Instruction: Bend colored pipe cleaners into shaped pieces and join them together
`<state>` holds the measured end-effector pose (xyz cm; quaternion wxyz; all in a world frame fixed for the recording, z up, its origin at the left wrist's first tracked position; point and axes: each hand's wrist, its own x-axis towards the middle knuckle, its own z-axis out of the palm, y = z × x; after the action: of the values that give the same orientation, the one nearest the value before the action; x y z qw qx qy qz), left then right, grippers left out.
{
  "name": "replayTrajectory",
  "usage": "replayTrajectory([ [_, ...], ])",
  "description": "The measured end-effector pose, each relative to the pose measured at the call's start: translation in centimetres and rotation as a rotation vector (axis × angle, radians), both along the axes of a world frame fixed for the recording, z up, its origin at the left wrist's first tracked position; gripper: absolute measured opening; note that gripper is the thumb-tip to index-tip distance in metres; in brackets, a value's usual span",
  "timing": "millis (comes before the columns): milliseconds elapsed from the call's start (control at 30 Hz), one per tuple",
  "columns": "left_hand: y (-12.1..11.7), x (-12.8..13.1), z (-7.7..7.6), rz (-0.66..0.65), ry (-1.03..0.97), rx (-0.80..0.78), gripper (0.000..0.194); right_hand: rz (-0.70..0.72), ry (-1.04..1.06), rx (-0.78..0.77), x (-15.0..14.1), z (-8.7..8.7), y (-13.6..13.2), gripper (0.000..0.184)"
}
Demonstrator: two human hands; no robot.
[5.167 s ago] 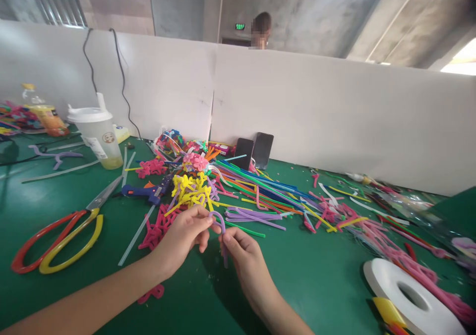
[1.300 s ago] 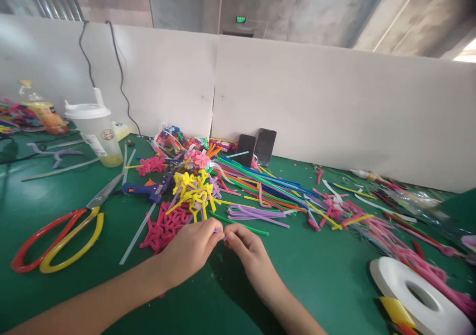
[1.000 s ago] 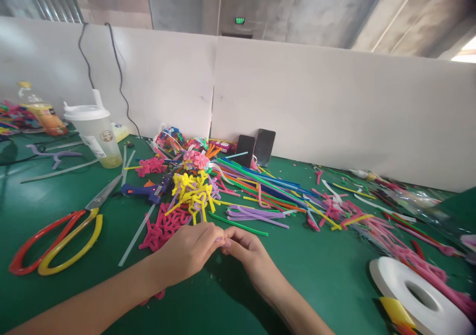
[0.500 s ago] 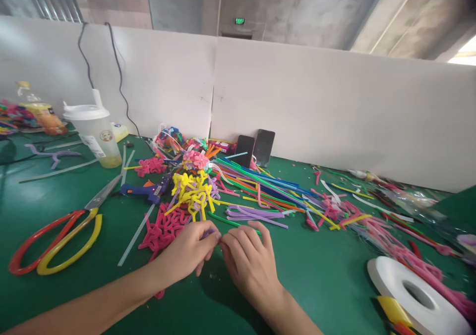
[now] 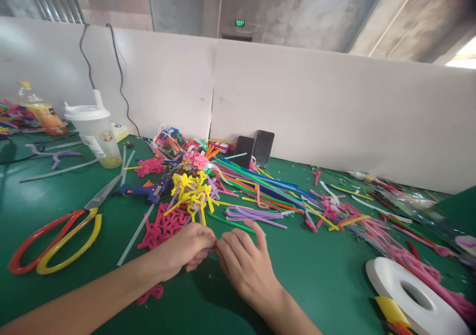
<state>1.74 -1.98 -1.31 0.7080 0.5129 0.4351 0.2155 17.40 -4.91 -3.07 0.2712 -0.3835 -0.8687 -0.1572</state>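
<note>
My left hand [image 5: 191, 248] is closed around a purple pipe cleaner [image 5: 210, 249], of which only a short bit shows between the hands. Fingertips of my right hand [image 5: 243, 260] meet that same piece, with the little finger side lifted; most of the piece is hidden by my fingers. Just beyond lie a heap of bent yellow pipe cleaners [image 5: 193, 196] and pink bent shapes [image 5: 161, 228]. A bundle of folded purple pipe cleaners [image 5: 256, 215] rests past my right hand. One pink loop [image 5: 152, 293] lies below my left forearm.
Large scissors [image 5: 70, 236] and a blue glue gun [image 5: 145, 191] lie to the left, near a lidded cup [image 5: 98, 139]. Two phones [image 5: 263, 149] lean at the back. A white ribbon roll [image 5: 386, 275] sits at right, and long coloured pipe cleaners [image 5: 275, 186] spread across the middle.
My left hand has turned, its fingers curling more over the purple piece, and both hands have shifted slightly left. The pink loop below the left forearm shows more now.
</note>
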Motion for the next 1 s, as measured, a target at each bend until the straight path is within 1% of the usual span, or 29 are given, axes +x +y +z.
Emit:
replayTrajectory([
  [67, 0.1, 0.0, 0.1, 0.004, -0.064, -0.118, 0.025, 0.018, -0.028, 0.036, 0.1, 0.2, -0.3, 0.023],
  [133, 0.1, -0.1, 0.2, 0.017, -0.107, -0.202, 0.024, 0.029, -0.05, 0.084, 0.3, 0.4, -0.5, 0.026],
  [200, 0.1, -0.1, 0.3, 0.016, -0.143, -0.248, 0.023, 0.038, -0.057, 0.133, 0.4, 0.5, -0.5, 0.026],
  [267, 0.0, 0.0, 0.2, 0.006, -0.173, -0.248, 0.022, 0.045, -0.046, 0.149, 0.5, 0.4, -0.4, 0.026],
  [333, -0.1, 0.0, 0.2, 0.013, -0.179, -0.177, 0.023, 0.021, 0.01, 0.126, 0.5, 0.2, 0.0, 0.023],
  [467, -0.2, 0.4, 0.6, 0.088, -0.148, 0.065, 0.023, -0.102, 0.209, 0.003, 0.3, -0.1, 0.8, 0.012],
  [533, -0.2, 0.5, 0.7, 0.113, -0.131, 0.178, 0.022, -0.122, 0.27, -0.062, 0.2, 0.0, 0.9, 0.011],
  [600, -0.1, 0.5, 0.7, 0.138, -0.081, 0.302, 0.021, -0.113, 0.318, -0.118, 0.0, 0.0, 0.7, 0.011],
  [667, 0.0, 0.4, 0.6, 0.168, -0.011, 0.41, 0.019, -0.09, 0.388, -0.2, -0.1, 0.1, 0.4, 0.012],
  [733, 0.0, 0.3, 0.5, 0.194, 0.052, 0.487, 0.017, -0.05, 0.486, -0.34, -0.3, 0.2, 0.1, 0.013],
  [800, -0.1, 0.3, 0.5, 0.189, 0.1, 0.52, 0.015, -0.013, 0.619, -0.52, -0.5, 0.2, 0.0, 0.015],
  [900, -0.3, 0.3, 0.5, 0.151, 0.153, 0.541, 0.013, -0.027, 0.84, -0.785, -0.7, 0.2, 0.2, 0.016],
  [1000, -0.4, 0.4, 0.5, 0.12, 0.175, 0.551, 0.012, -0.017, 1.015, -0.969, -0.8, 0.0, 0.6, 0.018],
])
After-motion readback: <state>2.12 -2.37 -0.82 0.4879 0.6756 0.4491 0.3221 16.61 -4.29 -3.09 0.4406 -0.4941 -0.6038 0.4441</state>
